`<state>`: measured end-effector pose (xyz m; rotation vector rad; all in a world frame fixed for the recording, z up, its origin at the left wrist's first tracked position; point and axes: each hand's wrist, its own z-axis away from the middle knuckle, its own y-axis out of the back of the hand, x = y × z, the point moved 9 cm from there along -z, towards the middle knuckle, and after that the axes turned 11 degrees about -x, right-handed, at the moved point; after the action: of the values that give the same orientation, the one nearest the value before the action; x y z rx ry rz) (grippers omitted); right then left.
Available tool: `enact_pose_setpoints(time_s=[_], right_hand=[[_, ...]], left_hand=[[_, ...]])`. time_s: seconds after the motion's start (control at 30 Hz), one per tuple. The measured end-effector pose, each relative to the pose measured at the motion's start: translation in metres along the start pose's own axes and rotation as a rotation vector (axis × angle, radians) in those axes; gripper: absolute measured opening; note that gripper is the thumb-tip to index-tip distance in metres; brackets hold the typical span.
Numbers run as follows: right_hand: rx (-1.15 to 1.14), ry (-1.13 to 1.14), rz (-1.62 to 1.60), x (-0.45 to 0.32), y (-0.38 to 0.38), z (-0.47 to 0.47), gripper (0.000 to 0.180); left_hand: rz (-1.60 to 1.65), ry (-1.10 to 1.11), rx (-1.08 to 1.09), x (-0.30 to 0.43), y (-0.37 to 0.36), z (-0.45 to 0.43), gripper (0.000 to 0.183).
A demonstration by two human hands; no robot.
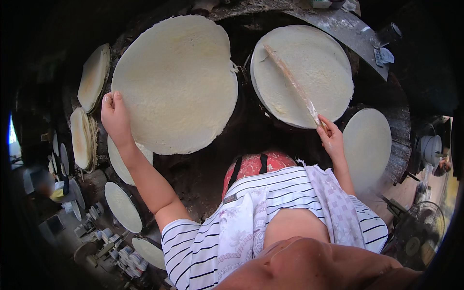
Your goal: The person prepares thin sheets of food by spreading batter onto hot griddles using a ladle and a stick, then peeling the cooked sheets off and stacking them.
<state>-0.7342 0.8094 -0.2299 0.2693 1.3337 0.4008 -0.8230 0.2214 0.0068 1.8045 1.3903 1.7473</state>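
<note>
On the left, a large, pale, thin round pancake (177,87) spreads across the view with an uneven rim. My left hand (116,117) has its fingers pinched together at the pancake's left edge. What lies beneath that pancake is mostly hidden. In my right hand (330,136) is the near end of a flat wooden stick (290,78), dusted pale with batter. The stick slants across another pale round of batter (319,72) on a round griddle, and its far end rests near the upper left of that round.
Stacked browned pancakes (81,137) stand at the left. More batter-covered rounds (123,206) follow the ring toward me, with another (367,145) at right. A glass jar (388,35) sits by a metal ledge (337,32). At lower right is a fan (427,217); a person (59,190) is far left.
</note>
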Motion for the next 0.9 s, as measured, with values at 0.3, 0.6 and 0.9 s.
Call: enact_pose_setpoints(time_s=[0.3, 0.6, 0.9], right_hand=[[0.144, 0.073, 0.471, -0.035, -0.037, 0.022, 0.031], [0.227, 0.004, 0.531, -0.041, -0.047, 0.013, 0.030], [0.246, -0.054, 0.397, -0.020, -0.044, 0.054, 0.034]], left_hand=[[-0.201, 0.237, -0.116, -0.250, -0.082, -0.040, 0.031], [0.083, 0.450, -0.399, -0.242, -0.100, 0.068, 0.060], [-0.043, -0.620, -0.283, -0.154, -0.080, 0.161, 0.074]])
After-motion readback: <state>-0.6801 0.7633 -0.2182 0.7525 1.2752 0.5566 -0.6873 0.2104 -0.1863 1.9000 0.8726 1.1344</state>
